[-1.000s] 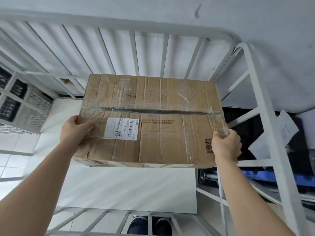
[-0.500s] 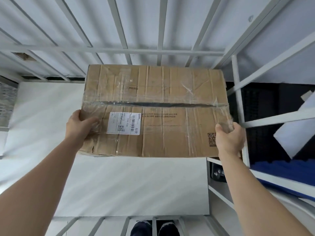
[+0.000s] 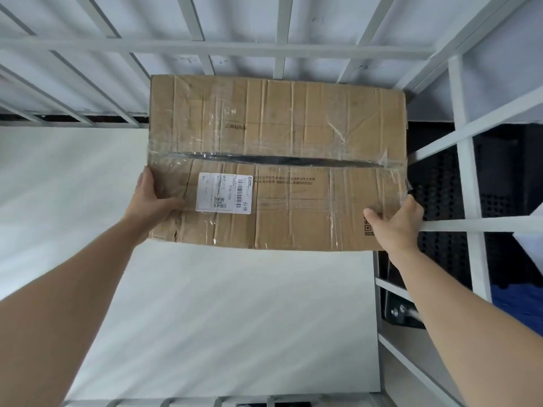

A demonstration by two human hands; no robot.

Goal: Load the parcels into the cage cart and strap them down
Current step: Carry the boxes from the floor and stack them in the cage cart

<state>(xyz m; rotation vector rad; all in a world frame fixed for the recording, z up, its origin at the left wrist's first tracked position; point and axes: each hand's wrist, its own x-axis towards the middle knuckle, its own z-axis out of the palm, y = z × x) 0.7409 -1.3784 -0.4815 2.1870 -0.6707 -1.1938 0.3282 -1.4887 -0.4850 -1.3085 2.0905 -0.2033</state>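
Closest to me, along the bottom edge, runs the near rail (image 3: 205, 402) of the cage cart, and both bare forearms reach over it above the cart's white floor (image 3: 205, 304). At the end of my left arm, the left hand (image 3: 150, 201) grips the left edge of the cardboard parcel (image 3: 293, 124), thumb pressed flat on the top face just beside the white shipping label (image 3: 224, 193), the fingers curled out of sight below. My right hand (image 3: 396, 224) clamps the near right corner the same way, thumb lying over the printed QR code (image 3: 368, 227), fingers wrapped round the side. The parcel sits level inside the cart, in the far right corner, top face up, with crinkled clear tape (image 3: 338, 133) over a dark gaping seam between its flaps. I cannot tell whether its base touches the floor. Its far edge is close against the back bars (image 3: 205, 45); its right edge lies near the side bars (image 3: 464, 171). Beyond those, outside the cart, I see a black perforated panel (image 3: 440, 201) and something blue (image 3: 517, 304).
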